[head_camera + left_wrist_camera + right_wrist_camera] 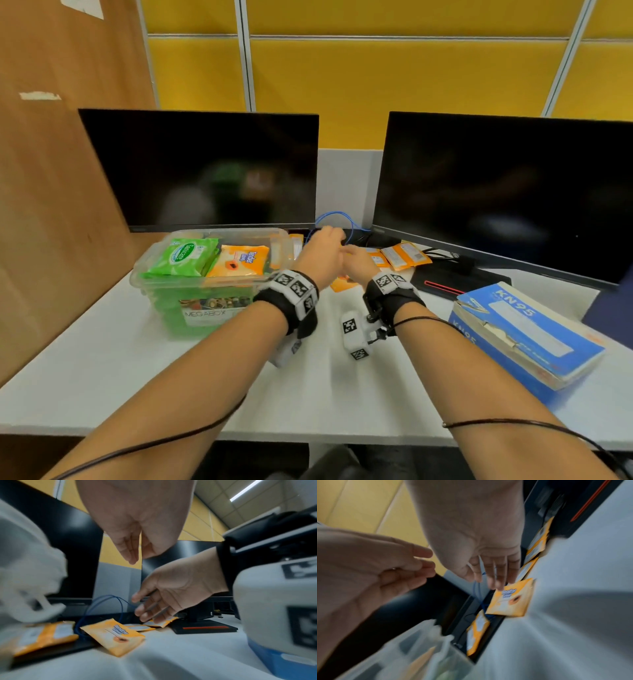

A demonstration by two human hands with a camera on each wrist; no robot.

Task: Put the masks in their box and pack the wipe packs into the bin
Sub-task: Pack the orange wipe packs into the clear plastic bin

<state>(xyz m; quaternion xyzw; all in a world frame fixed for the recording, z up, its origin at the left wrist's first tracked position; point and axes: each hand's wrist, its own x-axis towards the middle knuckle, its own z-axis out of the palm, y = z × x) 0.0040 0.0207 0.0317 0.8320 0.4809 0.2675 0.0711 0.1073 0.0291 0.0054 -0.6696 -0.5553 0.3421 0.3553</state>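
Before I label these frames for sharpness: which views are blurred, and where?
Head view: mostly sharp, blue box legible, dark monitors reflect faintly. Left wrist view: clear bin smeared, orange wipe pack fairly crisp. Right wrist view: heavy motion blur throughout.

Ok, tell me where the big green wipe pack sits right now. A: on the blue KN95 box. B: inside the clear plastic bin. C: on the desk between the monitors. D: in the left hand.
B: the green wipe pack lies inside the clear plastic bin, beside an orange pack.
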